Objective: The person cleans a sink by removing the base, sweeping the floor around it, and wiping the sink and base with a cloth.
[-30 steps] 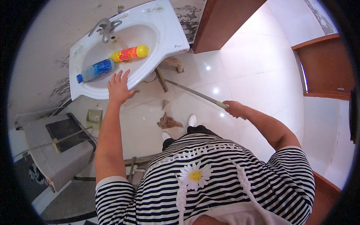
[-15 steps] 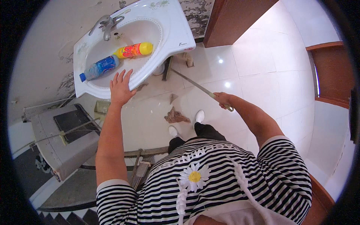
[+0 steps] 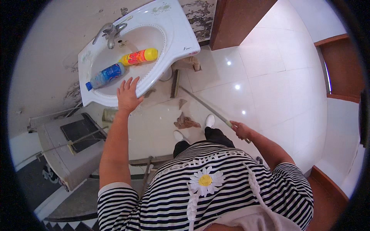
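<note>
left hand lies spread at the sink edge, right hand clenched round a broom handle above wide floor.

Short-sleeved top, thin black-and-white horizontal stripes. Big daisy print on the front: white petals, yellow middle. Pale block lettering runs across just beyond the daisy, toward the hem. Two chunky whitish cords: left cord partly over the daisy's petals, right cord well off to its right; both braided toward the ends. Plain pale cloth at the neckline, up from the daisy. Left sleeve has a wide white cuff. Dark trousers and white shoes, past the daisy beyond the hem.
</note>
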A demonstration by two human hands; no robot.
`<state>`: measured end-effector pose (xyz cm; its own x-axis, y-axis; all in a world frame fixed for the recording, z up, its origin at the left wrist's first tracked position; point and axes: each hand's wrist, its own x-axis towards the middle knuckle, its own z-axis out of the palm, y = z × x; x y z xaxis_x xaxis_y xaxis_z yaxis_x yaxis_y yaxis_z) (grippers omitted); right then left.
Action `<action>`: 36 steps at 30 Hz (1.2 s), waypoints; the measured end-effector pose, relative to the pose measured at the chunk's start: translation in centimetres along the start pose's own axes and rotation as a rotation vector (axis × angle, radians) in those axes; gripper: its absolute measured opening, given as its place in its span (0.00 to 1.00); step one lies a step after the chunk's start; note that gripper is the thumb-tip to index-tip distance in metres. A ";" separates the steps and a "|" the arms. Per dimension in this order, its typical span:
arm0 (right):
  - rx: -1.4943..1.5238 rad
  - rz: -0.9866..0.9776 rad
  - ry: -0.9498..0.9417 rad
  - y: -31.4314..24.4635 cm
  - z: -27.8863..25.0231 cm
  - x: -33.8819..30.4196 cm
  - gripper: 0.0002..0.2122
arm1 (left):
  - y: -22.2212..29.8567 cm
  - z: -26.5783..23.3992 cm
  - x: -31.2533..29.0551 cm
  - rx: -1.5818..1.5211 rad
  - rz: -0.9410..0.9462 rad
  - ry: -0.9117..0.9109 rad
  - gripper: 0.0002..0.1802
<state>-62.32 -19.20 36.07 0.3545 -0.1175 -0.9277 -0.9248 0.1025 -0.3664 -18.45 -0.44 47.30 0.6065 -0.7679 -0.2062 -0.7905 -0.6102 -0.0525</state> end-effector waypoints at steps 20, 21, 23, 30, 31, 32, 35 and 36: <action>-0.207 -0.036 0.012 -0.1 -1.8 0.6 0.20 | 0.0 0.2 0.0 -0.026 -0.008 0.005 0.43; -0.174 -0.054 0.041 -0.1 -2.0 0.4 0.20 | 0.0 0.1 0.1 -0.029 -0.005 0.003 0.43; -0.117 -0.091 0.093 -0.5 -2.8 0.5 0.20 | 0.0 0.0 -0.1 -0.033 -0.009 -0.003 0.43; 0.001 -0.183 -0.014 -1.4 -2.8 9.9 0.22 | 0.9 -0.2 0.8 0.000 0.008 -0.030 0.43; -0.114 -0.196 -0.038 0.4 -1.4 11.2 0.23 | 1.1 0.1 1.1 -0.006 0.021 -0.021 0.43; -0.233 -0.209 -0.067 1.8 -0.1 11.6 0.23 | 1.1 0.3 1.2 -0.012 0.028 -0.014 0.43; -0.139 -0.223 -0.057 2.9 4.2 7.7 0.21 | 0.6 0.0 0.8 0.008 0.008 -0.050 0.42; -0.121 -0.245 -0.044 3.7 4.9 7.2 0.21 | 0.7 -0.1 0.9 -0.002 0.016 -0.038 0.42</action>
<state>-62.50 -14.85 27.72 0.5725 -0.0811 -0.8159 -0.8198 -0.0425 -0.5711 -18.43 -1.57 47.18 0.5902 -0.7695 -0.2441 -0.7997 -0.5985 -0.0471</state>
